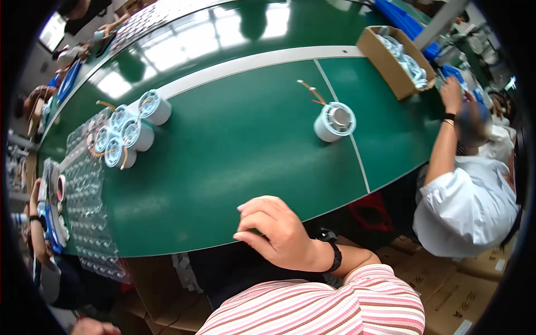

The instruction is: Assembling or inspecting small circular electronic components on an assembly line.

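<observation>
Cup (326,127), 1 pc. w/ wires, on green surface (223,162); R hand (282,234) nearside-left of it, fingers half-curled, thumb apart; L hand (94,327) farther nearside-left, fingers: can't tell.

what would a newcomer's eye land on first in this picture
Probably the person's right hand, loosely curled and empty at the near edge of the green table. Next, likely the lone pale cylinder standing right of centre, a silvery disc in its top and wires trailing behind. A cluster of similar cylinders draws the eye at left.
</observation>
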A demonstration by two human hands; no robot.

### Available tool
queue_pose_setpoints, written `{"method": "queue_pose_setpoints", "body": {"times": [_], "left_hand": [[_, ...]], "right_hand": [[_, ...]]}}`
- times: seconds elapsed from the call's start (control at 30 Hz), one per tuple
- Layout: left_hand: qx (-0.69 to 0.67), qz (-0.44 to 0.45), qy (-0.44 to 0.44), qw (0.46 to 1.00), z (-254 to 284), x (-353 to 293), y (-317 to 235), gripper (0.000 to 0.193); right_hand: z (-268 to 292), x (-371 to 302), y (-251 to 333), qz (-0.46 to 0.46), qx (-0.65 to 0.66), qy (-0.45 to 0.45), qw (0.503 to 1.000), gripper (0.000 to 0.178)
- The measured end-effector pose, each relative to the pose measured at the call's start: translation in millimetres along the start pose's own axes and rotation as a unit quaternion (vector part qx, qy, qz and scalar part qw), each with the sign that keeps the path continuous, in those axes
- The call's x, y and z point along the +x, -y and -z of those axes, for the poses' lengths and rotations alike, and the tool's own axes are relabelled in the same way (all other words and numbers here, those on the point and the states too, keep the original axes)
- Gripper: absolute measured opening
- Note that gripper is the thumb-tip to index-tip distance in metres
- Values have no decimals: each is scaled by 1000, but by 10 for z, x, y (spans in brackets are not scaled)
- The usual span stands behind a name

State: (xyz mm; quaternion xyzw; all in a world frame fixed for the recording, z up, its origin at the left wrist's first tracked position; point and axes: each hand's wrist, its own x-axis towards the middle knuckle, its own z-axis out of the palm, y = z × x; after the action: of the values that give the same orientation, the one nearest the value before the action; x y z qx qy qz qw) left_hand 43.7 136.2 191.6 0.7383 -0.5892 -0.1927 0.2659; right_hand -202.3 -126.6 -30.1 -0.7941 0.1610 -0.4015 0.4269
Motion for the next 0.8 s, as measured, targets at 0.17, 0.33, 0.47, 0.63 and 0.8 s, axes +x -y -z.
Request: {"method": "queue_pose_setpoints", "body": {"times": [0.17,0.33,0.47,0.63,0.8], "left_hand": [[429,29,-133,893,182,714,260,25],[322,93,-16,942,680,1686,1185,27],[291,125,-33,948,828,2237,2214,21],[330,42,-56,941,709,2579,3109,21],[371,-11,-38,928,469,2811,3237,34]], "right_hand": [[-51,-22,58,-52,58,-6,997,15],[7,-5,-62,-48,37,-9,998,23],[-26,-16,-35,-29,-55,8,998,23],[-144,45,-86,1,-105,21,994,16],[-189,25,1,3,-139,15,990,16]]}}
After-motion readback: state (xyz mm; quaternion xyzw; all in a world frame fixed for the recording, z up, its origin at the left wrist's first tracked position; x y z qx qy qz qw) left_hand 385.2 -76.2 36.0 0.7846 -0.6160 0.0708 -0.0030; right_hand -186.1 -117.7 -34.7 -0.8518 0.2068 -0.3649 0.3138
